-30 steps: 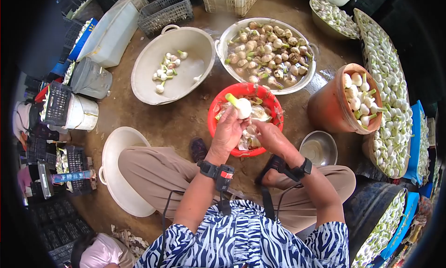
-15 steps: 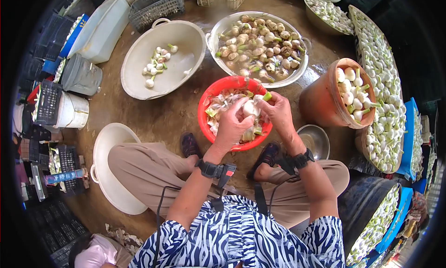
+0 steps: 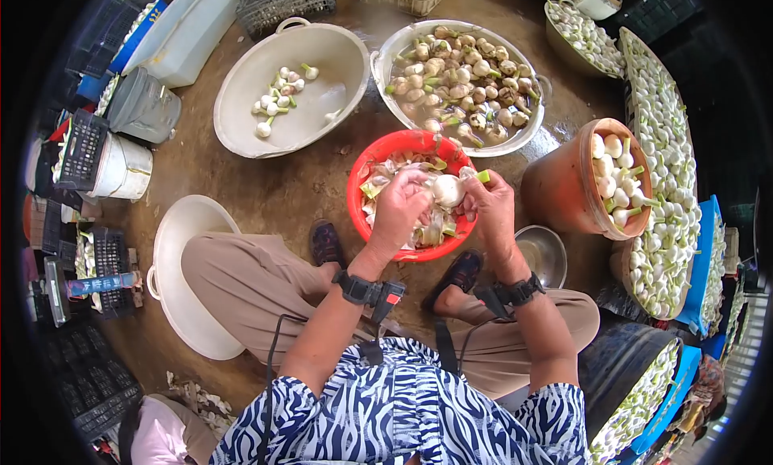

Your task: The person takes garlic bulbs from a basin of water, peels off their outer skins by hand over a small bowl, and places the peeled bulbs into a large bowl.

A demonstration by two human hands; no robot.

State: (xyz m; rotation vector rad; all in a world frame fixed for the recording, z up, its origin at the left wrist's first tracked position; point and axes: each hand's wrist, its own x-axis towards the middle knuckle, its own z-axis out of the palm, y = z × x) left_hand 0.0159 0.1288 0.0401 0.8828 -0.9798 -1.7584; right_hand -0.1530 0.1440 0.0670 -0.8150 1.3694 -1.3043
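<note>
Above the red basin [image 3: 357, 215] is a white garlic bulb [image 3: 448, 190] with a short green stem, held between both hands. My right hand [image 3: 493, 206] pinches it at the stem end, with the cut green tip poking out above the fingers. Curled against the bulb's left side is my left hand [image 3: 400, 211], its fingertips closed at the edge. Papery garlic peels [image 3: 419, 233] and green scraps fill the basin below the hands.
Beyond it, a wide metal basin [image 3: 386, 86] holds unpeeled garlic in water. Several white bulbs lie in another basin [image 3: 241, 127] at left. An orange bucket [image 3: 547, 187] of garlic stands right, beside a small steel bowl [image 3: 541, 252]. Heaped garlic [image 3: 664, 167] lines the right side.
The bulb has shifted slightly right and shows more of its smooth white surface. My left fingers cover less of it than before. The view has turned a little.
</note>
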